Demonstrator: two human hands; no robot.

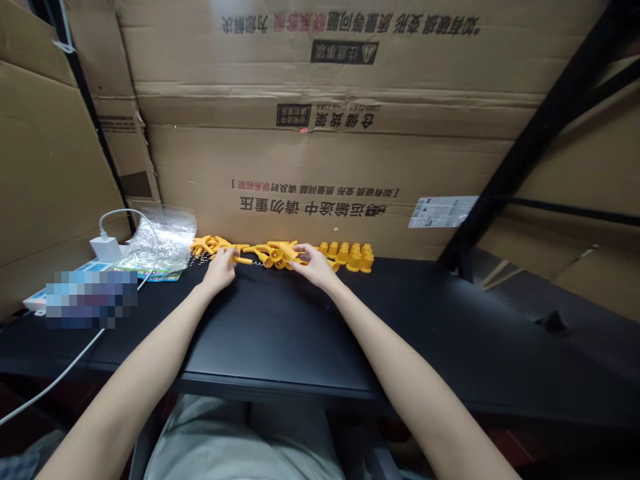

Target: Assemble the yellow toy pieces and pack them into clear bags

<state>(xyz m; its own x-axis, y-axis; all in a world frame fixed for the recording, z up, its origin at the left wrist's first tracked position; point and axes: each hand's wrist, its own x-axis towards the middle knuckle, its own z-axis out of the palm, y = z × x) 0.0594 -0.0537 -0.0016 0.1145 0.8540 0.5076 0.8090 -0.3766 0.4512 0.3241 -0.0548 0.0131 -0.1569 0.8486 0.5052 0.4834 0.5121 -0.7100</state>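
My left hand is closed on a slim yellow plastic piece with a ridged end, which points right. A pile of yellow branching plastic pieces lies just behind that hand. My right hand has its fingers closed on a yellow plastic funnel-shaped part. Several yellow cup-ended parts lie between the hands, their open ends facing me. Small shiny metal bits, too small to name, are scattered around the left hand. Right of my right hand stand rows of short yellow flanged caps.
The black table is backed by a cardboard wall. At left are a clear plastic bag, a white charger, its cable and a white power strip. Black rack posts slant at right.
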